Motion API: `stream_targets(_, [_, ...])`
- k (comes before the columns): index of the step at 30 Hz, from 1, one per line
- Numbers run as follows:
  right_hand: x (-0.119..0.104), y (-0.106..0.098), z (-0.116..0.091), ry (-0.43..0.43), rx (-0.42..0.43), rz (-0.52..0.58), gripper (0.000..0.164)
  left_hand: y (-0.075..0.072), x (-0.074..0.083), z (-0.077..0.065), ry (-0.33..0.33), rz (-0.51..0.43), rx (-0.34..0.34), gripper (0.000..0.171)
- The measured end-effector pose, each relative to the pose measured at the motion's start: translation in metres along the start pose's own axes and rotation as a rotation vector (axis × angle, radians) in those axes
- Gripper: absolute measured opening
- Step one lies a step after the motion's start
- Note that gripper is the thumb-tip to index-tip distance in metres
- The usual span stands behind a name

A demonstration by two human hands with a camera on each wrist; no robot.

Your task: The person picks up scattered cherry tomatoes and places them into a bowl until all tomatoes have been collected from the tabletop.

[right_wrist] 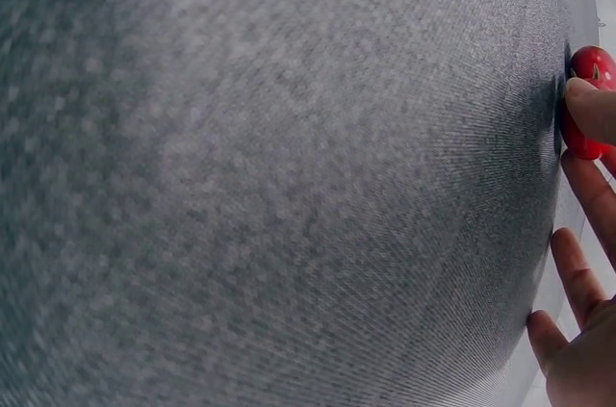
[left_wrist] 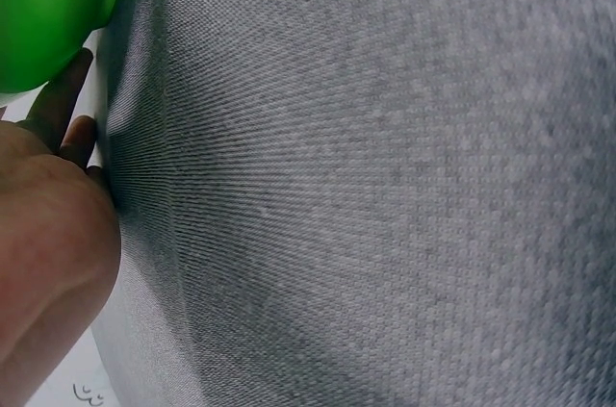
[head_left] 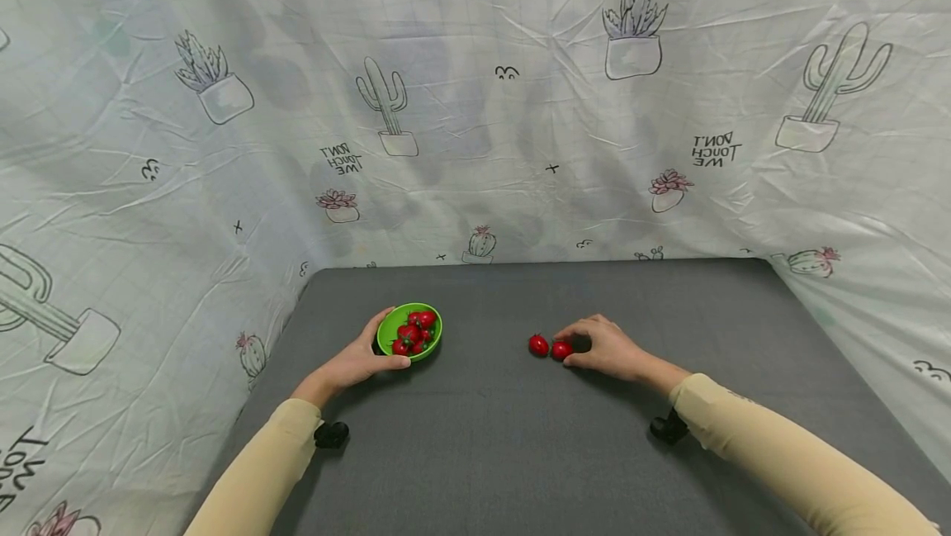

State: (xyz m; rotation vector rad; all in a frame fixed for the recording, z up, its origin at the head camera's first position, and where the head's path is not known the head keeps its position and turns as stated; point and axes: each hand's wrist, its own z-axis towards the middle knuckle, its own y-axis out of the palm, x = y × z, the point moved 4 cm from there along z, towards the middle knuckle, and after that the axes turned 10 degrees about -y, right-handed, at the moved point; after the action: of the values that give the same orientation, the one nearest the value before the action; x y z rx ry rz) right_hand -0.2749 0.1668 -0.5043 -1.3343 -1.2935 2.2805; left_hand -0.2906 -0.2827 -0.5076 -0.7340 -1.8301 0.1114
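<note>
In the head view, a green bowl (head_left: 384, 338) at left holds several small glossy red cherry tomatoes (head_left: 409, 334). My left hand (head_left: 357, 361) grips its left side, the thumb along the near rim and the fingers round the far side. The left wrist view shows that hand (left_wrist: 58, 224) low beside the bowl wall (left_wrist: 53, 12). Right of centre, my right hand (head_left: 605, 348) pinches a cherry tomato (head_left: 561, 350) between thumb and fingers, at the cloth. A second cherry tomato (head_left: 538, 344) lies just left of it. The right wrist view shows the thumb (right_wrist: 592, 109) over red tomato skin (right_wrist: 580, 138).
A dark grey cloth (head_left: 475, 437) covers the table. Behind and beside it hangs a pale curtain (head_left: 475, 106) printed with potted cacti. Black wrist cameras sit under both sleeves, one (head_left: 331, 435) at left and one (head_left: 669, 427) at right.
</note>
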Motion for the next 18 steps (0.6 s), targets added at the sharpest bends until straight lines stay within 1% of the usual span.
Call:
stream_targets(5, [0.001, 0.000, 0.001, -0.007, 0.007, -0.003, 0.033, 0.000, 0.000, 0.001, 0.003, 0.006, 0.004, 0.108])
stream_targets(10, [0.000, -0.002, 0.001, 0.019, 0.002, 0.017, 0.032, 0.000, 0.001, 0.001, 0.001, 0.018, 0.010, 0.108])
stream_targets(13, [0.000, -0.007, 0.000, 0.051, 0.003, 0.041, 0.033, 0.000, 0.001, 0.001, 0.002, 0.018, 0.011, 0.108])
stream_targets(18, [-0.003, -0.019, 0.004, 0.085, 0.027, 0.062, 0.035, 0.000, 0.001, 0.001, 0.001, 0.017, 0.009, 0.108])
